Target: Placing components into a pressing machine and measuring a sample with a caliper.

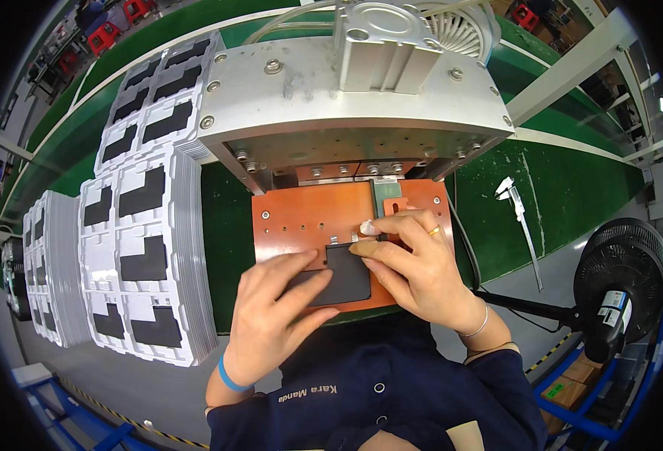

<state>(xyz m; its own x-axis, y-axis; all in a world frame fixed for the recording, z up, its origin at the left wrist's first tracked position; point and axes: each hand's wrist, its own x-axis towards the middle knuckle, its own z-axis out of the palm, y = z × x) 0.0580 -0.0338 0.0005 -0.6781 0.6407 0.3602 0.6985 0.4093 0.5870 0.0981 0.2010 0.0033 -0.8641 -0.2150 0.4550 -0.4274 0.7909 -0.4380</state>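
A flat black L-shaped piece (349, 279) lies on the orange plate (290, 203) of a press-like machine. Small metallic tabs (334, 239) show at its far edge. My left hand (275, 297) rests over the left part of the piece, fingers spread and thumb by the near edge. At the upper right corner, the thumb and index finger of my right hand (422, 263) close together on the piece. Tan and white covers sit on two right fingertips. What lies under those fingertips is hidden. Beside them is a small orange block (399, 210) on the plate.
The machine's metal frame (301, 94) stands over the plate's far side. Stacked white trays (125, 255) with black L-shaped pieces stand at left. A caliper (522, 225) lies on the green bench (489, 240) at right, near a black fan (621, 263). A cable (467, 244) runs beside the plate.
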